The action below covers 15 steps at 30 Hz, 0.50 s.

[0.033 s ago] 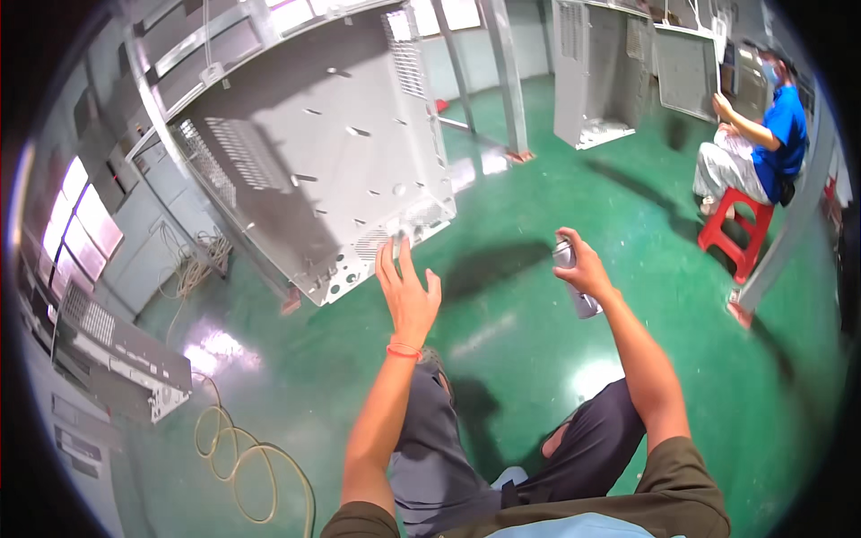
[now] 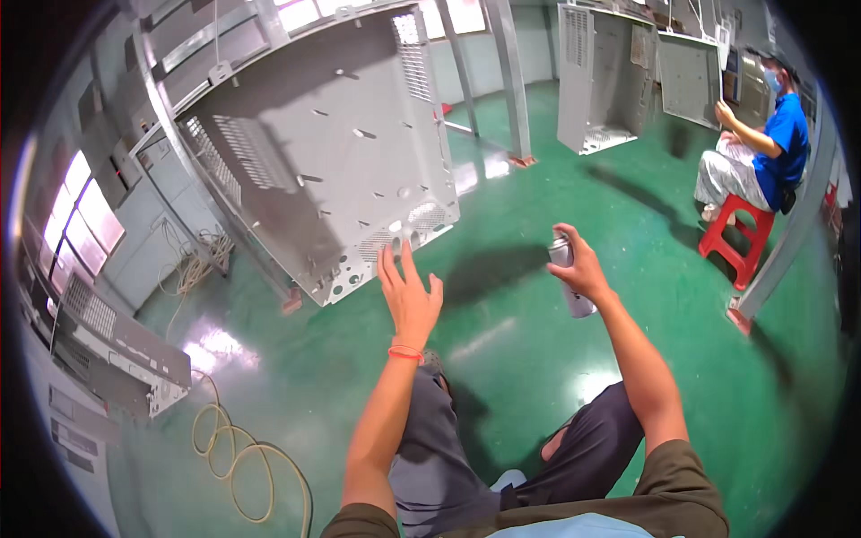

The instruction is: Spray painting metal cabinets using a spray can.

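Observation:
My right hand is wrapped round a grey spray can, the index finger resting on its top. The can is slightly tilted, out over the floor to the right. My left hand, with a red band at the wrist, is open with its fingers spread. Its fingertips overlap the perforated lower edge of a large grey sheet-metal casing; whether they touch it I cannot tell. The casing hangs tilted in front of me, with vent slots, round holes and small tabs on its inside.
Grey metal posts stand beyond the casing. More casings hang at the back right, where a co-worker in blue sits on a red stool. A coiled hose and another metal casing lie left. The floor is green.
The view has shifted very slightly. The spray can in my right hand has turned a little more upright, and my left hand has stayed nearly still.

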### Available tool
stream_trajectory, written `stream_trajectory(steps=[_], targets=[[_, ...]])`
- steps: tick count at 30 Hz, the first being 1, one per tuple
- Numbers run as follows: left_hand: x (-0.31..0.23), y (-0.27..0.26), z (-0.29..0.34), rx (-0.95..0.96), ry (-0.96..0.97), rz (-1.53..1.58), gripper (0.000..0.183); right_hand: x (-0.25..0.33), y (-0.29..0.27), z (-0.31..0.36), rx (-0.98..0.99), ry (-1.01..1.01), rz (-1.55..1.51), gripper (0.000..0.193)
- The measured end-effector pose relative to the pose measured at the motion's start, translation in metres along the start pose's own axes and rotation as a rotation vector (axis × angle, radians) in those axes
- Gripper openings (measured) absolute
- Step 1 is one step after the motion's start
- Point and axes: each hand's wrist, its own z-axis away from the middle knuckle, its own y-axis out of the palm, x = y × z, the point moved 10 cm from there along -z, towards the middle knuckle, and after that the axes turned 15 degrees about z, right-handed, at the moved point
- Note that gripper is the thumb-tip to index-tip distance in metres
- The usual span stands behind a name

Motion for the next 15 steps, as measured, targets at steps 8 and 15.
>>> stream_trajectory(steps=[8, 15], targets=[[0.0, 0.03, -0.003, 0.145, -0.185, -0.047, 0.093, 0.23, -0.066, -0.032, -0.482, -0.497, -0.112, 0.074], [0.008, 0.037, -0.004, 0.178, -0.261, -0.059, 0.098, 0.364, -0.09, -0.059, -0.641, -0.605, -0.147, 0.067]])
